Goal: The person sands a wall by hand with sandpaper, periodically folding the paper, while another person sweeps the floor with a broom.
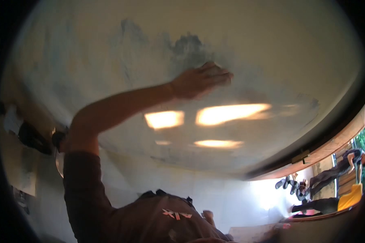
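Observation:
My left hand (203,81) is raised against a broad, pale surface (251,48) with grey-blue smudges. Its fingers are bent and pressed together around something small and pale that I cannot make out. Just above the fingers is a dark grey patch on the surface. Low in the view, beside my dark shirt (162,218), a small part of my right hand (208,215) shows; its fingers are too small and blurred to read.
Bright light patches reflect off the surface below my left hand. A dark curved edge (308,137) borders it at the right. Beyond are several people, one in a yellow top (350,197). Another person (30,137) is at the far left.

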Demonstrator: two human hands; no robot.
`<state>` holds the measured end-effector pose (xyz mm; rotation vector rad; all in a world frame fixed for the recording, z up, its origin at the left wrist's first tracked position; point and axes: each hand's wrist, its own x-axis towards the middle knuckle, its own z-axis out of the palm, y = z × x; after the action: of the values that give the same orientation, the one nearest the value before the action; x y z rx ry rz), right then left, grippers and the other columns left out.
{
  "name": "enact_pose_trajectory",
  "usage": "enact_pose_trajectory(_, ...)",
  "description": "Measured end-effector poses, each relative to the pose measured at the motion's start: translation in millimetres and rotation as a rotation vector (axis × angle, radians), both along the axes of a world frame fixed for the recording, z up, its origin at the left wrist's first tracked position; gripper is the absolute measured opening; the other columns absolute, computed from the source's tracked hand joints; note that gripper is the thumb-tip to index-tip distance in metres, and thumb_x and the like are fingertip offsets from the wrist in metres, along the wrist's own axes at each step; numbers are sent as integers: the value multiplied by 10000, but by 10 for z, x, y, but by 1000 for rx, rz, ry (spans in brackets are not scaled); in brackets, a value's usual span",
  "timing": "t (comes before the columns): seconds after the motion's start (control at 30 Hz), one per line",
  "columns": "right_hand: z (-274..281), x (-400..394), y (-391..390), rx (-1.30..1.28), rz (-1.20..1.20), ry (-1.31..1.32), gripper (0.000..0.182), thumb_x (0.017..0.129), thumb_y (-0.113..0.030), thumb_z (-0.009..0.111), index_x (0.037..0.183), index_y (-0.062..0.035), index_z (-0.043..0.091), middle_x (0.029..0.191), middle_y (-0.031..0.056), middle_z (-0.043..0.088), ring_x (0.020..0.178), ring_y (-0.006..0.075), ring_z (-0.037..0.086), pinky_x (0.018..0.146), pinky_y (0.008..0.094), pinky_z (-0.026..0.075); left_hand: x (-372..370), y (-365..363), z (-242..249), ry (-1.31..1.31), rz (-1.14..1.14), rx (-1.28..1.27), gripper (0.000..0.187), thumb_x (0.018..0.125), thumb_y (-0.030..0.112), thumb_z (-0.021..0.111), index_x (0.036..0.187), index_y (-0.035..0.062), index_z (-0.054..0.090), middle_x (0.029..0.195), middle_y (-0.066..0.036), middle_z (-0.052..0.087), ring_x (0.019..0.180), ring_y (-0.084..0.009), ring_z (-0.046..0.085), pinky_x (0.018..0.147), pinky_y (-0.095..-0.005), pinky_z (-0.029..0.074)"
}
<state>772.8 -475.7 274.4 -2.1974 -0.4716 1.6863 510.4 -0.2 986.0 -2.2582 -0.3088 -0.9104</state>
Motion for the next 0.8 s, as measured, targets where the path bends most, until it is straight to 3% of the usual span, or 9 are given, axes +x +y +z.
enact_pose_trajectory(0.1,758,-132,372,152,-252,7,261,872,-194,570,1071,-34,618,840,122,692,666,191,653,520,300,486,-277,-35,998,-323,284,-74,485,820,103,519,1302,70,484,1349,-133,474,1246,-288,440,1102,-488,235)
enact_pose_trajectory(0.2,922,-215,458,236,-290,10,282,898,-223,560,1113,-42,581,881,135,679,709,206,638,536,298,466,-299,38,955,-293,274,7,432,862,110,493,1291,62,491,1349,-148,473,1264,-285,423,1086,-441,282)
enact_pose_trajectory(0.27,881,-162,390,201,-291,31,280,898,-221,559,1107,-35,581,876,128,680,709,203,637,535,301,468,-284,107,833,-287,273,65,399,889,115,476,1283,56,495,1349,-158,472,1277,-283,412,1076,-409,313)
enact_pose_trajectory(0.37,596,-164,150,131,-199,35,272,882,-222,563,1066,-27,607,838,115,689,652,188,638,520,308,487,-245,-49,-644,343,-33,-370,465,902,177,516,1353,92,443,1429,2,420,1353,-242,334,1148,-412,200)
enact_pose_trajectory(0.5,450,-65,-198,123,-286,74,241,864,-217,588,1025,-39,616,779,110,696,613,192,647,483,313,471,-271,-17,1067,-252,535,312,396,884,130,520,1275,71,501,1291,-109,530,1165,-196,506,1011,-386,362)
enact_pose_trajectory(0.63,688,-51,-505,84,-288,-3,245,873,-223,579,1028,-36,615,833,124,691,680,202,656,546,334,480,-114,-27,1545,-156,814,-287,450,834,139,518,1273,44,489,1267,-158,530,1110,-302,518,966,-489,362)
enact_pose_trajectory(0.67,738,-67,-521,64,-261,-8,250,876,-227,575,1031,-36,616,851,126,690,701,204,657,568,342,484,-13,151,968,-234,441,312,474,878,156,479,1339,58,435,1349,-173,466,1157,-322,498,1017,-526,326)
enact_pose_trajectory(0.73,841,-99,-639,29,-179,-18,261,880,-237,566,1038,-35,619,885,132,687,743,207,659,611,357,494,21,180,-218,121,26,-223,524,877,155,482,1383,58,385,1432,-163,385,1278,-312,416,1101,-535,212)
enact_pose_trajectory(0.8,946,-100,-633,9,-114,-44,273,885,-247,557,1044,-35,621,920,138,685,785,210,661,654,373,504,-61,69,-80,56,160,-251,521,874,152,506,1374,59,394,1415,-164,405,1266,-311,429,1091,-524,238)
